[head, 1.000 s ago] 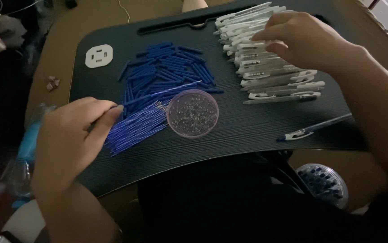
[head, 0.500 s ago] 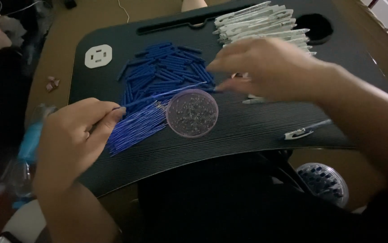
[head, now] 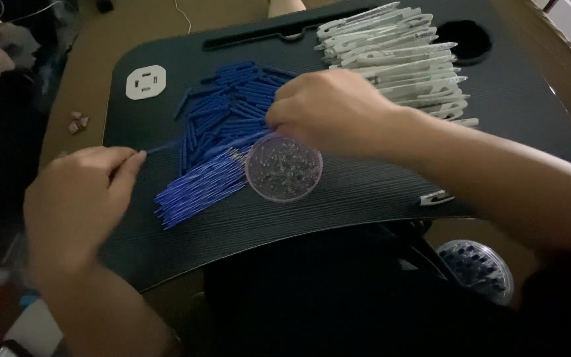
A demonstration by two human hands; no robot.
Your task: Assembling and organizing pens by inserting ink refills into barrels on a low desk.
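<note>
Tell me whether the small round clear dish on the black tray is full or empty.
Partly filled: the round dish sits upright on the black tray, its floor covered with small dark bits. The right hand hovers just behind it.

The scene is dim and low in contrast, with soft light falling from the far side. The far right corner is brightest, where pale surfaces catch the light. The near edge and the left side sink into deep shadow with little detail. The left hand (head: pixel 80 198) is smeared by motion blur; the right hand (head: pixel 332 112) is slightly soft. No strong glare shows.
</note>
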